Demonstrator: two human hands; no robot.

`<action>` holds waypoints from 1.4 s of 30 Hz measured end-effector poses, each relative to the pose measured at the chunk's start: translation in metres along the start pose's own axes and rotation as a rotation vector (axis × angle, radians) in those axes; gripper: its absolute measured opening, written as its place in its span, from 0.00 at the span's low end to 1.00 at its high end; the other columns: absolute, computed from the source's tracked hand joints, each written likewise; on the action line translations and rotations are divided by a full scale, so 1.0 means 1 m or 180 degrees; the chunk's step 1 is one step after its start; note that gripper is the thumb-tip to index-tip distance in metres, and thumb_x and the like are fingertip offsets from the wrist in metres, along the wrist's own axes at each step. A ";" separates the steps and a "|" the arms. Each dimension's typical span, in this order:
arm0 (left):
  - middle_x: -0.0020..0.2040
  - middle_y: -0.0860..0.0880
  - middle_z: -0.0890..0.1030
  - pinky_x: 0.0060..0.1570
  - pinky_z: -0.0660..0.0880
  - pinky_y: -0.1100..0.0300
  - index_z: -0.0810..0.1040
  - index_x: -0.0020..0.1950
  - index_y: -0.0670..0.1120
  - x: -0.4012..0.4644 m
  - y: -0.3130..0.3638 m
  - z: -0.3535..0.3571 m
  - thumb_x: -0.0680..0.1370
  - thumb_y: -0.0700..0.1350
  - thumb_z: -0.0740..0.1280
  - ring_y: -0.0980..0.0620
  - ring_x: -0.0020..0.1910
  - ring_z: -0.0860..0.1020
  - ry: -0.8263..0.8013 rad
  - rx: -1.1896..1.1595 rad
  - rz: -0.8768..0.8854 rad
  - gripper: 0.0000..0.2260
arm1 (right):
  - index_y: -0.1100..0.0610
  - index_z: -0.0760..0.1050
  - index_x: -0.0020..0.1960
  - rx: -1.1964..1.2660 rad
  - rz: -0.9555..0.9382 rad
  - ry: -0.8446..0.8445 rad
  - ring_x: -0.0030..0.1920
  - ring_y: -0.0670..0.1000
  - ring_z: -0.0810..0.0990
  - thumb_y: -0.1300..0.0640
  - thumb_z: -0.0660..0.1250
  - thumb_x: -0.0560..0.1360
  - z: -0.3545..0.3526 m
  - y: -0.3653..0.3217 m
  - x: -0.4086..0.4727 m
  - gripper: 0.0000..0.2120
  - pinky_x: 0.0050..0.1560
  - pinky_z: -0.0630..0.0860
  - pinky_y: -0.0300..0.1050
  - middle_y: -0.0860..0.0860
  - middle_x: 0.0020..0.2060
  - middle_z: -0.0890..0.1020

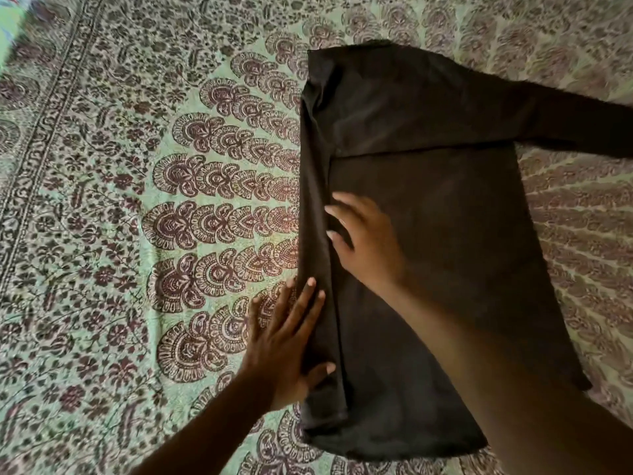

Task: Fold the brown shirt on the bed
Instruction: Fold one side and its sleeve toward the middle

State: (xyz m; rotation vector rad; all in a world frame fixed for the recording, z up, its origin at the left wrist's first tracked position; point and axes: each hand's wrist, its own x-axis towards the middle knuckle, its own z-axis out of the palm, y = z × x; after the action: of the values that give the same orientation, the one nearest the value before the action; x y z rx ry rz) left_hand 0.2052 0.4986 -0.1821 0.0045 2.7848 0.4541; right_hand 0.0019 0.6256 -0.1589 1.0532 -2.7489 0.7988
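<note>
The dark brown shirt (445,207) lies flat on the bed, a little right of centre. Its left side and sleeve are folded in over the body as a long narrow strip. The other sleeve stretches out to the right edge of the view. My left hand (287,341) rests flat, fingers apart, on the lower left edge of that folded strip, partly on the bed cover. My right hand (366,241) lies flat on the shirt higher up, fingertips at the strip's inner edge. Neither hand grips any cloth.
The bed cover (137,200) is pale green with a dense maroon floral and fan pattern, and it spreads wide to the left of the shirt. A patterned border band runs diagonally at the far left.
</note>
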 end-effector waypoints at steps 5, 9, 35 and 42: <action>0.83 0.55 0.33 0.74 0.40 0.27 0.36 0.83 0.55 -0.001 0.000 -0.001 0.67 0.78 0.62 0.42 0.82 0.37 -0.0170 0.0003 0.0002 0.56 | 0.54 0.73 0.74 0.0157 0.0100 -0.1355 0.78 0.55 0.64 0.56 0.74 0.76 0.037 0.002 0.061 0.28 0.69 0.71 0.63 0.52 0.78 0.68; 0.83 0.54 0.33 0.73 0.45 0.24 0.36 0.83 0.55 -0.011 0.002 -0.001 0.66 0.77 0.62 0.40 0.82 0.38 -0.0225 -0.0047 0.0002 0.57 | 0.49 0.71 0.75 -0.0398 0.0202 -0.1361 0.80 0.50 0.59 0.50 0.70 0.79 0.045 0.015 0.047 0.25 0.69 0.67 0.60 0.50 0.80 0.63; 0.84 0.56 0.37 0.76 0.54 0.34 0.42 0.84 0.55 -0.057 0.003 0.012 0.81 0.61 0.56 0.45 0.83 0.41 -0.0063 -0.0117 0.0220 0.36 | 0.39 0.61 0.79 -0.0244 0.0624 -0.1394 0.81 0.55 0.54 0.27 0.67 0.68 -0.015 -0.038 -0.210 0.43 0.71 0.65 0.63 0.45 0.83 0.53; 0.83 0.55 0.33 0.78 0.43 0.33 0.38 0.83 0.55 -0.077 0.017 0.024 0.78 0.68 0.57 0.41 0.82 0.38 -0.0279 -0.0055 0.0212 0.42 | 0.40 0.70 0.74 -0.0296 0.0560 -0.1242 0.77 0.58 0.64 0.35 0.72 0.71 -0.022 -0.038 -0.217 0.33 0.66 0.72 0.62 0.49 0.80 0.63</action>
State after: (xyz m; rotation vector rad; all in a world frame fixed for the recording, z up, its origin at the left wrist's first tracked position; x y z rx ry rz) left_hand 0.2848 0.5177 -0.1743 0.1108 2.7012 0.4824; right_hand 0.1888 0.7428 -0.1801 1.0573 -3.2058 0.5209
